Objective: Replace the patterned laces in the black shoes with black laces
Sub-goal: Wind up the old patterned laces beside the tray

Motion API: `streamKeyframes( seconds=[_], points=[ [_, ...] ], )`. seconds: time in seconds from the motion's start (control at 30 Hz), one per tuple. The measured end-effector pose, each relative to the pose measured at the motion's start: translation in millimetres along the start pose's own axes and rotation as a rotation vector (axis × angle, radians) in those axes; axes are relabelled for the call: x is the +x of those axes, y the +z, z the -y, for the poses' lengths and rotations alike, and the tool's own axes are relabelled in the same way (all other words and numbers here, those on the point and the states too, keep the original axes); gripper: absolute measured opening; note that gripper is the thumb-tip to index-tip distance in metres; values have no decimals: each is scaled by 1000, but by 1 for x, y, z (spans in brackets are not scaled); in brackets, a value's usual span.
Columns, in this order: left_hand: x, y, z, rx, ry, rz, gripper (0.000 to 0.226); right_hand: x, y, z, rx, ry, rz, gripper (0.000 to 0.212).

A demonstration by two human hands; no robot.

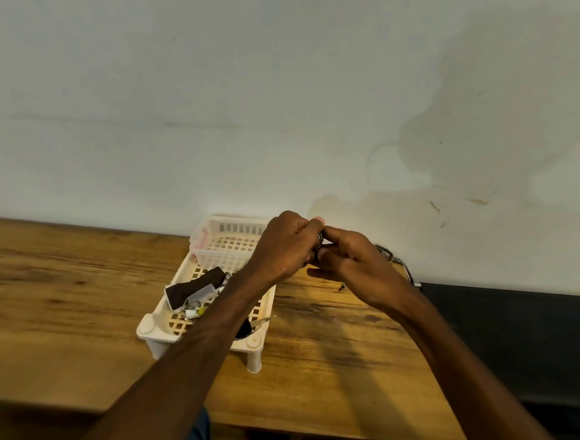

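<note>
Patterned lace [391, 258]: 1 | left hand [286, 247] grip: pinching it | right hand [354, 267] grip: pinching it | white tray [146, 327]: 1

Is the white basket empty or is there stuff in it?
Not empty. The basket holds a dark flat packet and some small bits I cannot make out.

Tray [147, 326] on table [53, 289], lace [394, 259] right of it, perhaps keys [191, 307] inside

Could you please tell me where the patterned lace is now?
In the head view, the patterned lace is pinched between the left hand and right hand, just right of the cream basket.
</note>
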State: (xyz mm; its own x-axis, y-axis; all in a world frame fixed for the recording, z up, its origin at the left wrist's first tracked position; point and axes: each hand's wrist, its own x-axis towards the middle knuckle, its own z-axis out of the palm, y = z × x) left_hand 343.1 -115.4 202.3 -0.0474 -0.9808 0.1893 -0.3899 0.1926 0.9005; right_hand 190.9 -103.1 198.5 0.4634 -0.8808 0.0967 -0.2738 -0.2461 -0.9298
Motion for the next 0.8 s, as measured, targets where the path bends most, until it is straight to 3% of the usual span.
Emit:
streamKeyframes(
  seconds=[0.17, 0.3, 0.43, 0.6, 0.8],
  points=[
    [0, -4, -6, 14, -16, -98, 49, 8, 2, 8, -41, -19, 23, 27],
    [-9, -14, 15, -263, -132, -6, 40, 13, 9, 7, -289, -81, 28, 23],
    [-11, -27, 24, -325, -150, 76, 44, 21, 18, 1, -359, -141, -39, 21],
    [4, -33, 27, -324, -158, -105, 47, 31, 27, 5, -501, -230, -180, 19],
    [18, -42, 45, 17, 38, -395, 48, 49, 43, 11, -635, -271, -258, 23]
  ],
)
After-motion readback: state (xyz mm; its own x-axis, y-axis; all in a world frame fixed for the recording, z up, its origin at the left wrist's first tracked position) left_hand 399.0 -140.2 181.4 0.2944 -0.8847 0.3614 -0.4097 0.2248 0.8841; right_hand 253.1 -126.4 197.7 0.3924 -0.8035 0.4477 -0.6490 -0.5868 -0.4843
